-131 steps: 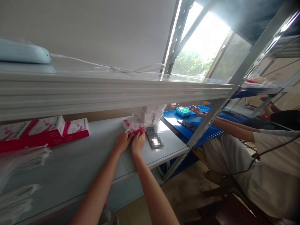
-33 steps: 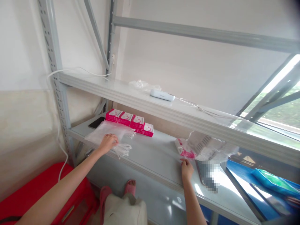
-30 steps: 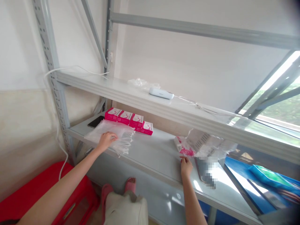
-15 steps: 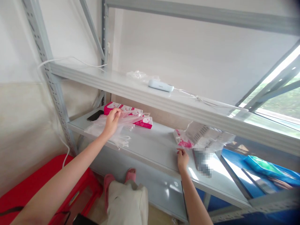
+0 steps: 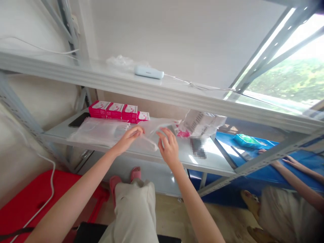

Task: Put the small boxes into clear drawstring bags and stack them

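Left fingers (image 5: pixel 136 130) tight on translucent bag (image 5: pixel 146 143)

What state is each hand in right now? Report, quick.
Left hand: closed, pinching a thin plastic bag.
Right hand: open, loosely curved at the bag's edge; whether it touches cannot be told.

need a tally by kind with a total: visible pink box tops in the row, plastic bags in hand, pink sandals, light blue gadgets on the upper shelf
pink box tops: 4
plastic bag in hand: 1
pink sandals: 2
light blue gadget: 1
total: 8
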`<act>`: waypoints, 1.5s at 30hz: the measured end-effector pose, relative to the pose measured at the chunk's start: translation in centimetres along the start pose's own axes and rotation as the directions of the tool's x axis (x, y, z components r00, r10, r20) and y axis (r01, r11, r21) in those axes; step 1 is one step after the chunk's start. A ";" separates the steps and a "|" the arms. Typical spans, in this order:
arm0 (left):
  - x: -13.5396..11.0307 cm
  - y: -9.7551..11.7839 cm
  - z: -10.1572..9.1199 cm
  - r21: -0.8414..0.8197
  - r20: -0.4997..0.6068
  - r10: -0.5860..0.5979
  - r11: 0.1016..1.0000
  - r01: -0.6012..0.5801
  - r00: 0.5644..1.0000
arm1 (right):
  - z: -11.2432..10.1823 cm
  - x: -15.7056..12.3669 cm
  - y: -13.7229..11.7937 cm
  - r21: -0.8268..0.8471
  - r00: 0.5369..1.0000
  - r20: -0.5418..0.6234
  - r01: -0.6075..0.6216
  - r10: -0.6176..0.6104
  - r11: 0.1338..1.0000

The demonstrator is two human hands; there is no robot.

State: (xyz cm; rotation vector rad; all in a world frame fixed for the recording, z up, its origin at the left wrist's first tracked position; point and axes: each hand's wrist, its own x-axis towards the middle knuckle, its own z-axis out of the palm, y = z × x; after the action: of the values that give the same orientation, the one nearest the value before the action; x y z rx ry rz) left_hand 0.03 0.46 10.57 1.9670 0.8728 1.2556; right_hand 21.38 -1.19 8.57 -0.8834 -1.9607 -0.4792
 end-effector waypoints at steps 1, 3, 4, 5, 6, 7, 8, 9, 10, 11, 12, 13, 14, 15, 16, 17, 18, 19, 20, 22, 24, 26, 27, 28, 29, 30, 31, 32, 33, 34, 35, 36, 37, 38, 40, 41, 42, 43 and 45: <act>-0.2 -0.5 0.1 -0.010 0.007 -0.007 1.000 0.007 1.000 | 0.2 0.7 0.6 -0.003 0.999 0.040 0.010 -0.010 1.000; -0.8 -1.5 0.0 -0.019 0.020 -0.010 1.000 0.011 1.000 | 0.9 1.6 1.9 -0.015 0.987 0.155 0.045 -0.042 0.999; -1.1 -1.9 0.0 -0.017 0.022 -0.009 1.000 0.009 1.000 | 1.3 1.8 2.4 -0.019 0.972 0.225 0.071 -0.065 0.997; -1.4 -2.2 -0.1 -0.012 0.020 -0.010 1.000 0.011 1.000 | 1.7 1.8 2.8 -0.022 0.952 0.294 0.094 -0.083 0.995; -1.7 -2.5 -0.2 -0.005 0.012 -0.017 1.000 0.017 1.000 | 2.1 1.7 3.0 -0.027 0.932 0.353 0.104 -0.088 0.994; -2.0 -2.7 -0.3 0.002 0.002 -0.030 1.000 0.030 1.000 | 2.3 1.4 3.0 -0.035 0.916 0.395 0.099 -0.077 0.994; -2.2 -2.8 -0.4 0.007 -0.009 -0.046 0.999 0.046 0.999 | 2.6 1.0 2.9 -0.044 0.907 0.417 0.080 -0.055 0.996; -2.5 -2.9 -0.4 0.008 -0.019 -0.064 0.998 0.064 0.998 | 2.7 0.6 2.7 -0.051 0.905 0.424 0.055 -0.028 0.997; -2.6 -3.0 -0.4 0.004 -0.025 -0.081 0.997 0.081 0.996 | 2.8 0.2 2.4 -0.053 0.908 0.420 0.034 -0.008 0.998; -2.8 -3.0 -0.4 -0.004 -0.029 -0.096 0.995 0.096 0.995 | 2.9 -0.2 2.2 -0.054 0.913 0.409 0.019 0.005 0.998; -2.9 -3.1 -0.4 -0.013 -0.031 -0.108 0.994 0.108 0.994 | 3.0 -0.6 1.9 -0.054 0.915 0.403 0.011 0.011 0.998; -2.9 -3.2 -0.3 -0.022 -0.032 -0.118 0.993 0.117 0.993 | 3.0 -0.9 1.7 -0.057 0.913 0.408 0.009 0.015 0.998; -3.0 -3.3 -0.3 -0.030 -0.034 -0.125 0.992 0.124 0.992 | 3.1 -1.2 1.5 -0.063 0.905 0.425 0.008 0.019 0.998; -3.0 -3.4 -0.3 -0.037 -0.034 -0.128 0.991 0.127 0.991 | 3.2 -1.4 1.5 -0.074 0.893 0.449 0.006 0.028 0.997; -3.1 -3.6 -0.4 -0.047 -0.038 -0.127 0.991 0.125 0.991 | 3.2 -1.6 1.4 -0.085 0.880 0.473 -0.003 0.043 0.996; -3.1 -3.7 -0.5 -0.060 -0.045 -0.123 0.991 0.121 0.991 | 3.2 -1.8 1.3 -0.093 0.868 0.492 -0.020 0.063 0.995; -3.1 -3.9 -0.6 -0.077 -0.055 -0.120 0.990 0.116 0.991 | 3.1 -1.9 1.1 -0.093 0.862 0.500 -0.046 0.087 0.995; -3.1 -4.0 -0.8 -0.097 -0.067 -0.118 0.989 0.112 0.991 | 3.0 -2.0 0.8 -0.086 0.862 0.494 -0.081 0.113 0.993; -3.1 -4.1 -0.9 -0.116 -0.081 -0.119 0.987 0.110 0.990 | 2.8 -2.1 0.3 -0.070 0.867 0.479 -0.118 0.137 0.991; -3.0 -4.2 -1.0 -0.141 -0.107 -0.122 0.984 0.107 0.987 | 2.4 -2.1 -0.9 -0.031 0.881 0.443 -0.171 0.167 0.985; -3.0 -4.2 -1.0 -0.148 -0.123 -0.124 0.983 0.105 0.985 | 2.1 -2.1 -2.2 -0.014 0.879 0.451 -0.167 0.155 0.986; -2.9 -4.3 -0.9 -0.147 -0.133 -0.131 0.983 0.111 0.983 | 2.1 -2.1 -3.2 -0.025 0.846 0.516 -0.144 0.136 0.989; -2.9 -4.4 -0.8 -0.147 -0.134 -0.135 0.983 0.115 0.982 | 2.2 -2.2 -3.4 -0.039 0.820 0.555 -0.142 0.140 0.989; -2.8 -4.6 -0.8 -0.144 -0.132 -0.137 0.982 0.118 0.982 | 2.2 -2.2 -3.5 -0.055 0.794 0.588 -0.150 0.153 0.987; -2.7 -4.8 -0.8 -0.137 -0.125 -0.137 0.983 0.120 0.983 | 2.2 -2.3 -3.4 -0.072 0.771 0.612 -0.165 0.174 0.984; -2.7 -5.0 -0.8 -0.120 -0.117 -0.135 0.985 0.121 0.984 | 2.2 -2.3 -3.2 -0.088 0.756 0.623 -0.185 0.199 0.979; -2.7 -5.2 -0.7 -0.085 -0.123 -0.126 0.990 0.116 0.984 | 2.1 -2.4 -2.9 -0.102 0.748 0.625 -0.207 0.224 0.973; -2.7 -5.2 -0.5 -0.031 -0.166 -0.101 0.995 0.097 0.981 | 1.9 -2.5 -2.6 -0.115 0.743 0.621 -0.230 0.250 0.967; -2.9 -5.0 -0.1 0.040 -0.255 -0.052 0.997 0.065 0.965 | 1.7 -2.5 -2.3 -0.129 0.738 0.614 -0.256 0.280 0.958; -3.3 -4.6 0.5 0.129 -0.379 0.029 0.991 0.022 0.925 | 1.5 -2.6 -2.1 -0.147 0.731 0.606 -0.285 0.314 0.947; -3.8 -4.0 1.2 0.234 -0.501 0.147 0.972 -0.030 0.853 | 1.3 -2.6 -1.8 -0.167 0.722 0.597 -0.315 0.350 0.934; -4.5 -3.2 2.2 0.355 -0.576 0.295 0.930 -0.092 0.762 | 1.1 -2.5 -1.6 -0.188 0.712 0.588 -0.343 0.385 0.920; -5.3 -2.3 3.3 0.479 -0.577 0.448 0.863 -0.161 0.683 | 1.0 -2.5 -1.5 -0.207 0.702 0.579 -0.365 0.415 0.907; -6.1 -1.4 4.5 0.598 -0.471 0.599 0.756 -0.265 0.647 | 0.8 -2.5 -1.4 -0.222 0.695 0.571 -0.381 0.437 0.897; -7.4 0.2 6.9 0.724 -0.043 0.780 0.455 -0.519 0.624 | 0.5 -2.3 -1.3 -0.241 0.692 0.558 -0.393 0.458 0.888; -7.7 0.7 7.9 0.722 0.165 0.777 0.324 -0.611 0.607 | 0.4 -2.3 -1.2 -0.250 0.692 0.555 -0.391 0.462 0.886; -7.9 0.9 8.7 0.710 0.320 0.725 0.243 -0.661 0.610 | 0.2 -2.3 -1.1 -0.260 0.692 0.552 -0.386 0.464 0.885; -7.8 0.9 9.2 0.714 0.411 0.646 0.211 -0.668 0.644 | 0.0 -2.3 -1.0 -0.270 0.695 0.550 -0.377 0.463 0.886; -7.0 0.4 9.2 0.786 0.431 0.458 0.233 -0.572 0.778 | -0.5 -2.4 -0.7 -0.283 0.709 0.544 -0.349 0.449 0.893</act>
State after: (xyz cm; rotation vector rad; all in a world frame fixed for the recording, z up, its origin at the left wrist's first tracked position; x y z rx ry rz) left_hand 6.38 -6.85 4.22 3.4387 0.9564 1.0208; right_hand 21.94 -2.92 6.81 -1.6903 -2.2028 -0.0895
